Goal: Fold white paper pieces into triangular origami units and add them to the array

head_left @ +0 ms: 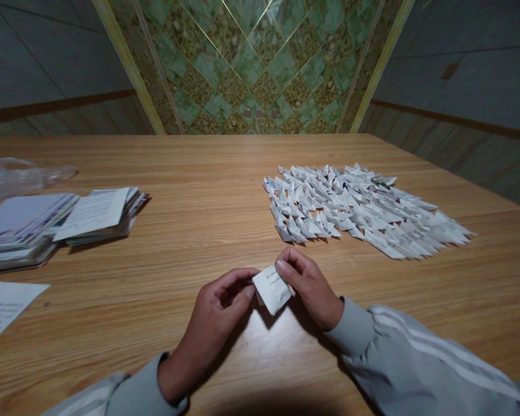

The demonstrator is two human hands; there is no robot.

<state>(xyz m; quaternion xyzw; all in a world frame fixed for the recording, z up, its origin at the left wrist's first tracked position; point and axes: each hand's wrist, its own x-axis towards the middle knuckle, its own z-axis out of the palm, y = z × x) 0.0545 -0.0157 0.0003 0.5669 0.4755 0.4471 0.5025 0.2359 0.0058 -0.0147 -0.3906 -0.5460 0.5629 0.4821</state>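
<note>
Both hands pinch one small folded white paper piece (271, 289) just above the wooden counter (208, 190): left hand (214, 315) fingers on its near-left edge, right hand (309, 286) fingers closed on its far-right corner, apparently creasing.

The table (190, 173) is warm brown wood with a fine straight grain. The folded paper (271, 289) between the hands is white with faint grey print. The heap of folded pieces (359, 211) is white flecked with dark print. The paper stacks (47, 222) are white and pale lilac. The sleeves (416, 352) are light grey with white stripes. The wall panel (251, 63) shows green and gold diamonds.
</note>
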